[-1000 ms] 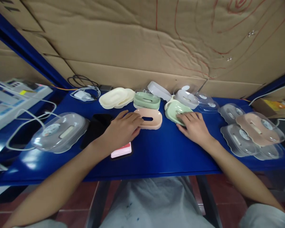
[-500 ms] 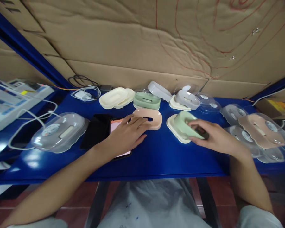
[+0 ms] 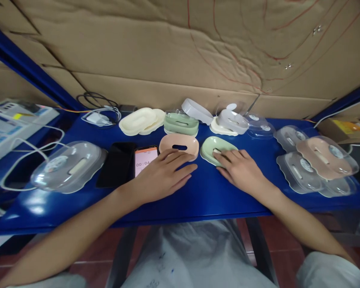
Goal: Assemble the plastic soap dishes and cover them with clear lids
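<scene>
1. Green dish (image 3: 213, 144) just right of the middle of the table (image 3: 205, 200), nearer the back edge than the front; under the right hand (image 3: 241, 168).
2. Just changed: half a second ago tipped up on its side in the right hand, above a cream base (image 3: 202, 155); now lying flat over that base, only a pale edge seeming to show at the left.
3. Likely meaning: top and base now brought together, though a snug fit impossible to confirm with fingers in the way.
4. Right hand: fingertips down on the dish beside the slot, thumb at the side facing the front edge. Cannot tell whether gripping or only pressing.
5. Left hand (image 3: 157, 176): fingers loosely spread, clenched around nothing, over the front of the peach dish (image 3: 179, 140); contact hidden.
6. Toward the table's left edge: phone (image 3: 145, 154) with a lit timer, partly behind the left hand; then a lidded grey dish (image 3: 70, 170).
7. Along the back edge: cream plates (image 3: 138, 121) and another green dish (image 3: 181, 125). Near the right edge: overlapping lidded dishes (image 3: 325, 156).
</scene>
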`<action>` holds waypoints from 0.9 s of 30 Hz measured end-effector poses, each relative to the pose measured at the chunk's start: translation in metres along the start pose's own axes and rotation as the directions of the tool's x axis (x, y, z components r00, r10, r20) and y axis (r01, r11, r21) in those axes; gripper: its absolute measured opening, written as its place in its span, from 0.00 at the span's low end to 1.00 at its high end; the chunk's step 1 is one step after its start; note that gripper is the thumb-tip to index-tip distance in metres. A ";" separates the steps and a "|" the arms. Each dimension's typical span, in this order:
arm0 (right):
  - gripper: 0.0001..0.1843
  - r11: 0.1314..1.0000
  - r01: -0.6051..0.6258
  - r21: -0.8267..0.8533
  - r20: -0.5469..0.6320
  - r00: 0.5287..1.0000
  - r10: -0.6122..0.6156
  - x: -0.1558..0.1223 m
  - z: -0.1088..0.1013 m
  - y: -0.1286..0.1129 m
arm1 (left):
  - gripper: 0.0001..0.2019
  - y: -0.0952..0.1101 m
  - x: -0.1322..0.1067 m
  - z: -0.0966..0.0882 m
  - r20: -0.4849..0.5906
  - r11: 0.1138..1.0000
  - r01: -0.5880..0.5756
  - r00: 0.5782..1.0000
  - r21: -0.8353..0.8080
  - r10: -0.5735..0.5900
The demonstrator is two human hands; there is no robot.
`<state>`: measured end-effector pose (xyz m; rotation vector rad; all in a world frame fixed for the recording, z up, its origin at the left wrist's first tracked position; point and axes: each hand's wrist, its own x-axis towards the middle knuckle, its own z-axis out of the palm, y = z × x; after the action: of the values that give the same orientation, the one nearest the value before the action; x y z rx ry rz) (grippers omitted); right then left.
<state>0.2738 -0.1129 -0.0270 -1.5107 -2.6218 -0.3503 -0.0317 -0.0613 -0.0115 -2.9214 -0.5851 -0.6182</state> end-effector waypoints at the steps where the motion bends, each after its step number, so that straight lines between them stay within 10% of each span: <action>1: 0.24 0.999 0.025 0.033 0.005 1.000 -0.026 -0.001 0.000 0.003 | 0.13 0.001 0.000 0.000 -0.001 1.000 -0.010 1.000 -0.011 0.010; 10: 0.22 0.819 0.106 0.564 -0.052 0.994 -0.093 -0.006 -0.020 0.043 | 0.20 0.014 -0.003 0.014 0.068 0.988 -0.113 0.990 -0.104 0.120; 16: 0.38 0.884 -0.439 0.164 -0.197 0.863 0.465 0.000 0.022 0.108 | 0.11 0.012 -0.004 0.014 0.098 0.982 -0.162 0.980 -0.097 0.172; 27: 0.47 0.884 -0.434 0.176 -0.165 0.872 0.461 -0.005 0.045 0.142 | 0.06 0.002 -0.005 0.007 0.121 0.984 -0.146 0.980 -0.105 0.158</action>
<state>0.4004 -0.0374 -0.0501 -1.8589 -2.0137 -0.2607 -0.0325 -0.0639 -0.0198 -3.0768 -0.3476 -0.4539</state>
